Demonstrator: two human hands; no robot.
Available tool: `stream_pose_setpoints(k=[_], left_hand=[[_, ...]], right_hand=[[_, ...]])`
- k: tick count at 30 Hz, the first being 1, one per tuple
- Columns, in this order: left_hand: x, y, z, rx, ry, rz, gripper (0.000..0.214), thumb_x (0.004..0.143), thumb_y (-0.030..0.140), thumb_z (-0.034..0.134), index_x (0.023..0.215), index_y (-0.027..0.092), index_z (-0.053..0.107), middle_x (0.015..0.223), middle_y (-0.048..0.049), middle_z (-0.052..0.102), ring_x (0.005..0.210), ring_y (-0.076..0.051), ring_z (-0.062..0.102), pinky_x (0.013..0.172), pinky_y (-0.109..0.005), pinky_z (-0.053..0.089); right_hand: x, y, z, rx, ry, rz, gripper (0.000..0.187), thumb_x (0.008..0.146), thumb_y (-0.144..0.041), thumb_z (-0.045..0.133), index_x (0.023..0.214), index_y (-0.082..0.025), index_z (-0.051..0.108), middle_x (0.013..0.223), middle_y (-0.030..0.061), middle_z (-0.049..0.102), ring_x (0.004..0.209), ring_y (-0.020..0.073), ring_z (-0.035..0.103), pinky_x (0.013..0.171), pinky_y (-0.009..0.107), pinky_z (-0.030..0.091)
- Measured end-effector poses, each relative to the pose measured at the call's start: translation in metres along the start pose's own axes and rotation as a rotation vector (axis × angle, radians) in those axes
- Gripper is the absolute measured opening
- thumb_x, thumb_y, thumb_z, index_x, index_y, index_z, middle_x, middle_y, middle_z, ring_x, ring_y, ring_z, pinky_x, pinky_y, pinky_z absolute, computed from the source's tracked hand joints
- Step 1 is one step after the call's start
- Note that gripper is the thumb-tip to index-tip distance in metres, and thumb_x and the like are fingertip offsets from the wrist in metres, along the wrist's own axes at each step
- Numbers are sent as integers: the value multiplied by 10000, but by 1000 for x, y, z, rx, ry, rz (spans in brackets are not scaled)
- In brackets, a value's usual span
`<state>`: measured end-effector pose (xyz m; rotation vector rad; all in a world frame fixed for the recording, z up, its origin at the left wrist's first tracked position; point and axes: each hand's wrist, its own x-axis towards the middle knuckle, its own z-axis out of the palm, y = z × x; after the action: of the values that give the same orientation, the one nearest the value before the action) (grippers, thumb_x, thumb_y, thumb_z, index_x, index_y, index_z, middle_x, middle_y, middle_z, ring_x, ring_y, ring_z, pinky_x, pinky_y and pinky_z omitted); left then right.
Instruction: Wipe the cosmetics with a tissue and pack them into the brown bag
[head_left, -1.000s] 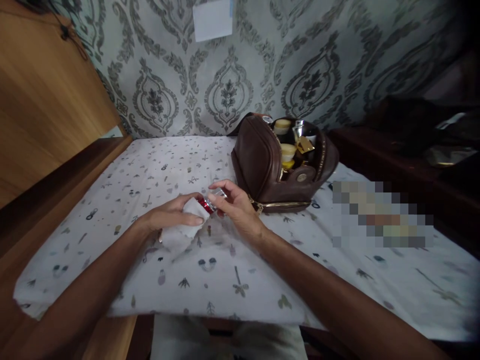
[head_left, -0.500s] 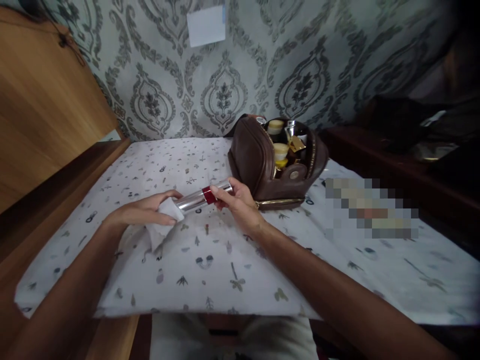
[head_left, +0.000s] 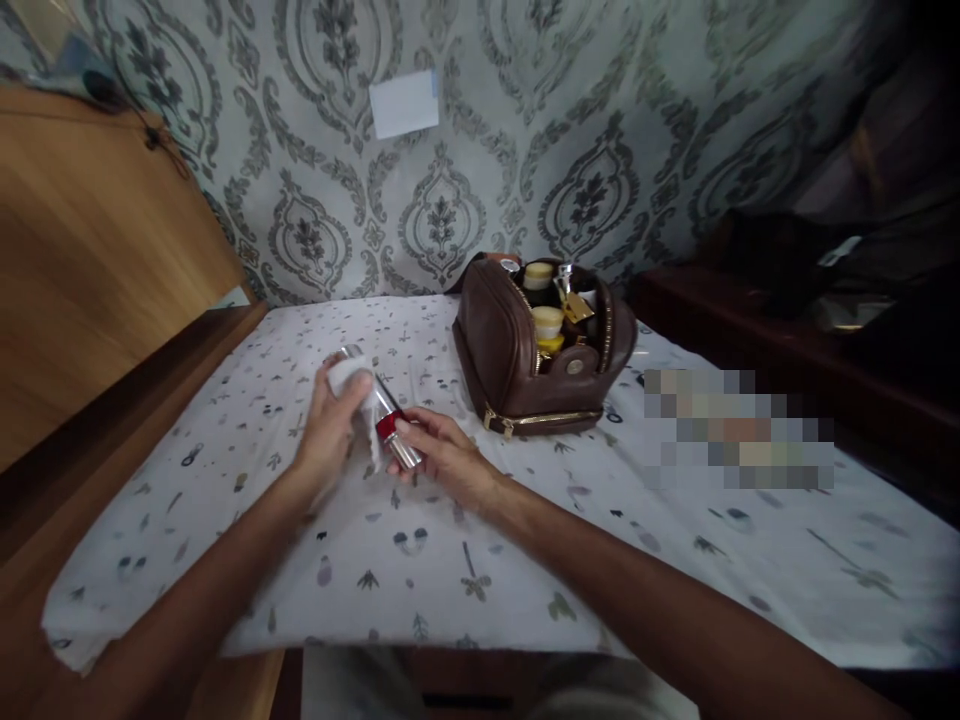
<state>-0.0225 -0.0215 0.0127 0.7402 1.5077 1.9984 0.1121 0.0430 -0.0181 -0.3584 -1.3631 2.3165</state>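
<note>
A shiny silver cylinder with a red band (head_left: 388,424), like a cosmetic bottle, slants between my hands above the patterned cloth. My right hand (head_left: 439,450) is closed round its lower end, near the red band. At the upper end, my left hand (head_left: 334,410) presses a white wipe (head_left: 349,376) against the silver side, fingers wrapped round both; part of the wipe hangs below. To the right stands a brown leather cosmetic bag (head_left: 499,350), unzipped, with yellow-lidded jars (head_left: 547,320) and a gold item (head_left: 577,306) inside.
A white cloth with small printed motifs (head_left: 420,560) covers the table. A wooden panel (head_left: 97,240) rises at the left, and a patterned wall (head_left: 442,215) stands behind. On the right lies a pixelated patch (head_left: 739,430), with dark furniture (head_left: 720,310) beyond it.
The cylinder has turned so its wiped end points up and away, its right-hand end now lower and nearer. My left hand has moved up with the wipe; my right hand has shifted down and left.
</note>
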Motion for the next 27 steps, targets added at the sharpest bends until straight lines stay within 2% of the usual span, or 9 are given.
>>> stream_pose_setpoints(k=[3, 6, 9, 13, 17, 20, 22, 24, 27], left_hand=[[-18, -9, 21, 27, -173, -154, 500, 670, 471, 802, 1031, 225, 560, 742, 35, 644, 403, -85, 511, 327, -198, 376], [-23, -10, 28, 28, -181, -199, 488, 682, 543, 764, 962, 180, 595, 782, -33, 695, 377, -103, 519, 275, -213, 336], [-12, 0, 23, -6, -99, -246, 527, 732, 621, 687, 978, 158, 635, 888, -84, 727, 457, -143, 601, 330, -251, 430], [12, 23, 15, -140, 8, -307, 612, 792, 732, 537, 1017, 174, 652, 1050, -99, 717, 712, -197, 695, 553, -309, 568], [28, 36, 11, -202, 40, -131, 599, 795, 766, 491, 1109, 267, 604, 1024, -26, 688, 765, -182, 681, 639, -306, 557], [34, 30, 5, 63, -42, 59, 532, 810, 688, 551, 1042, 223, 665, 778, 9, 619, 668, -150, 598, 583, -239, 480], [37, 22, -2, 197, -28, 133, 389, 811, 569, 626, 947, 210, 688, 656, 44, 516, 602, -125, 509, 550, -211, 417], [41, 14, -10, 212, -6, 167, 255, 810, 461, 644, 861, 214, 678, 625, 57, 460, 589, -113, 458, 544, -199, 378], [46, 7, -20, 181, -6, 139, 141, 794, 343, 607, 748, 212, 622, 608, 57, 451, 566, -107, 442, 537, -202, 361]], right_hand=[[0, 0, -1, 40, 8, -31, 536, 660, -564, 804, 993, -203, 589, 733, -28, 656, 562, 126, 640, 504, 237, 499], [0, -1, -1, 30, 0, -40, 562, 667, -577, 796, 1040, -219, 579, 723, -32, 655, 572, 130, 640, 530, 247, 506], [-1, -2, 0, -7, -28, -31, 523, 693, -582, 774, 1012, -215, 580, 737, -28, 650, 576, 131, 639, 536, 247, 502], [-2, -3, 1, -107, 1, -52, 474, 738, -547, 738, 1032, -209, 583, 803, -18, 635, 570, 118, 609, 497, 229, 454], [1, -8, -4, -347, 118, -222, 418, 747, -441, 727, 1077, -215, 607, 771, -27, 609, 632, 132, 566, 534, 237, 437], [3, -11, -10, -549, 204, -358, 379, 758, -350, 710, 1107, -223, 639, 866, 7, 664, 777, 176, 605, 703, 298, 491], [3, -10, -12, -621, 243, -400, 392, 761, -335, 708, 1134, -228, 648, 1006, 42, 684, 892, 213, 627, 809, 346, 501], [3, -8, -13, -678, 254, -423, 403, 764, -327, 708, 1152, -228, 656, 1095, 69, 674, 976, 239, 626, 876, 378, 492], [1, -2, -12, -736, 255, -405, 410, 757, -289, 705, 1163, -247, 662, 1073, 69, 665, 966, 239, 619, 880, 387, 488]])
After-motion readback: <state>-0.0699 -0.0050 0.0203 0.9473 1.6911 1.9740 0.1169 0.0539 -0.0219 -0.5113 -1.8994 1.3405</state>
